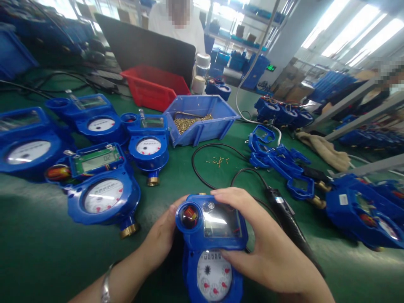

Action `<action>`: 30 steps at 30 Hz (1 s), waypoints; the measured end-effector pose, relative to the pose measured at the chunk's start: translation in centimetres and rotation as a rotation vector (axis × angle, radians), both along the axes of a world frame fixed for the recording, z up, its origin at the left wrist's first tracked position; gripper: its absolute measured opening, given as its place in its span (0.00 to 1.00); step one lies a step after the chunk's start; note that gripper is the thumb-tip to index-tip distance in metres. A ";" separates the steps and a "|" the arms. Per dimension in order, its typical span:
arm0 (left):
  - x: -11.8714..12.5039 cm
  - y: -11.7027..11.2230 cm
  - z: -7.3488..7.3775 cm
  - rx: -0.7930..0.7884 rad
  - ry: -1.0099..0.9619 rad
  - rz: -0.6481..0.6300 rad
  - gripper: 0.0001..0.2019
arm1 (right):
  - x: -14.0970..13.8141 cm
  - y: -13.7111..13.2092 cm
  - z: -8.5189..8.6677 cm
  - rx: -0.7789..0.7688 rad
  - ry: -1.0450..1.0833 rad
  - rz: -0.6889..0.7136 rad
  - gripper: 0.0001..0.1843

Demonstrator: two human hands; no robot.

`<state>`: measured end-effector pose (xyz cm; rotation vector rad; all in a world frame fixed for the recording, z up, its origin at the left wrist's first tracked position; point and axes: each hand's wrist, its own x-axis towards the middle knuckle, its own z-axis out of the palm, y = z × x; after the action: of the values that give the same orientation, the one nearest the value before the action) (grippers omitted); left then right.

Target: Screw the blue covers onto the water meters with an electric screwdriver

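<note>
A blue water meter [206, 244] is between my two hands at the bottom middle. Its white dial with red pointers faces up, below a clear display window, and a battery shows in the round opening at its upper left. My left hand [164, 229] grips the meter's left side, fingertips hidden behind it. My right hand [255, 235] wraps the right side, its fingers over the window's top edge and its thumb by the dial. To the left stands another meter [104, 198] with its circuit board and lit display exposed. A black electric screwdriver [288, 223] lies right of my right hand.
Several loose brass screws [220, 161] lie on the green table [164, 261]. Behind them stand a blue bin [205, 132] of screws and a red bin [151, 90]. More meters [148, 147] fill the left; blue covers [274, 155] lie right. A cable [194, 162] loops mid-table. A person [176, 33] sits opposite.
</note>
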<state>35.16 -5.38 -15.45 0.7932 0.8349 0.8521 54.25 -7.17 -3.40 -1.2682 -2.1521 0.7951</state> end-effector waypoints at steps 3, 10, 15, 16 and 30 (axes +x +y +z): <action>0.0 0.0 0.2 -0.007 -0.015 0.003 0.26 | 0.1 -0.1 -0.1 -0.013 0.000 0.002 0.36; 0.1 0.0 0.5 -0.046 -0.060 -0.019 0.27 | 0.1 0.2 -0.3 -0.013 -0.030 0.008 0.37; 0.2 0.1 0.6 -0.028 -0.152 -0.035 0.29 | 0.3 0.1 -0.5 -0.037 -0.071 0.006 0.36; 0.2 0.1 0.6 -0.020 -0.165 -0.047 0.30 | 0.4 0.1 -0.6 -0.050 -0.092 0.002 0.36; 0.6 0.5 4.4 -0.033 0.002 -0.155 0.36 | 0.5 -0.6 -1.2 -0.089 -0.118 -0.019 0.30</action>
<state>35.73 -4.85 -11.06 0.8186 0.7765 0.6984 54.72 -7.76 -4.60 -1.4105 -2.2153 0.8350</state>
